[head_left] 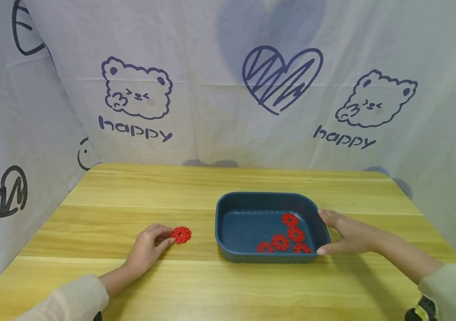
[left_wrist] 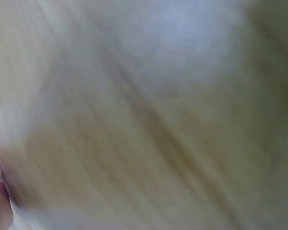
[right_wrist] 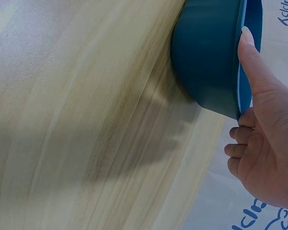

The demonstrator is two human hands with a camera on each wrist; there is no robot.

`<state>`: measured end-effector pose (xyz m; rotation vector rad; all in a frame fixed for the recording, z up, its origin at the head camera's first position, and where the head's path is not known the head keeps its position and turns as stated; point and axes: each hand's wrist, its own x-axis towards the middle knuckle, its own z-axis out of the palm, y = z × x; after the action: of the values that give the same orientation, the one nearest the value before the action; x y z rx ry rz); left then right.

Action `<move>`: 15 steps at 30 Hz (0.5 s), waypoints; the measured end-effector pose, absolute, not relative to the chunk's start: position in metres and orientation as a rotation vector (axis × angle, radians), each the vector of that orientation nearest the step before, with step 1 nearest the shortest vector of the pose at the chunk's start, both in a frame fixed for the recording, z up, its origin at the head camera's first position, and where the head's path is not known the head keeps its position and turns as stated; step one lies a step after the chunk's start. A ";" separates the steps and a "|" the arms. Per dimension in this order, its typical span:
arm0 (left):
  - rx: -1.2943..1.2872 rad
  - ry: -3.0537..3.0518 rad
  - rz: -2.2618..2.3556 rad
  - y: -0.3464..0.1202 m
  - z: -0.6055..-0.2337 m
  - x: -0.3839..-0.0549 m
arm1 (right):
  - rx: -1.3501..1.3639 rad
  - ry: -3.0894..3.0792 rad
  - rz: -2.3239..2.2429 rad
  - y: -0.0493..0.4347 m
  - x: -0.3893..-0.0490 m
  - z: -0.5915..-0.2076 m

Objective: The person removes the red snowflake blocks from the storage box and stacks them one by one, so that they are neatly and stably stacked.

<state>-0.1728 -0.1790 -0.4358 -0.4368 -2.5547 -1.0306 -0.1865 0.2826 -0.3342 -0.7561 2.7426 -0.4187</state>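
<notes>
In the head view my left hand (head_left: 147,249) pinches a red flower-shaped plastic disc (head_left: 181,235), notched round its edge with a small hole in its middle. The disc is just over the table, left of a dark blue rectangular bin (head_left: 228,256). My right hand (head_left: 346,234) holds the bin's right end, thumb at the front corner and fingers farther back. In the right wrist view, the thumb (right_wrist: 252,60) lies along the rim. Inside the bin, several red notched discs (head_left: 280,242) lie toward the right and front; the front wall partly hides some.
Under everything is a light wood-grain table (head_left: 131,187). A white cloth (head_left: 208,111) with blue bear and heart drawings hangs behind it, and more cloth (head_left: 43,133) hangs on the left. The left wrist view is mostly blurred.
</notes>
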 end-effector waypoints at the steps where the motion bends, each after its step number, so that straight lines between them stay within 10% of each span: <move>1: -0.440 -2.554 -1.030 -0.179 -0.436 -0.173 | -0.753 2.740 -0.421 0.283 -0.187 -0.334; 15: -0.404 -2.562 -1.031 -0.177 -0.437 -0.174 | -0.764 2.744 -0.416 0.283 -0.187 -0.334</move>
<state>-0.1737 -0.1769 -0.4372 -0.4040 -2.5623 -1.0307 -0.1869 0.2828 -0.3340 -0.7644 2.7436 -0.4156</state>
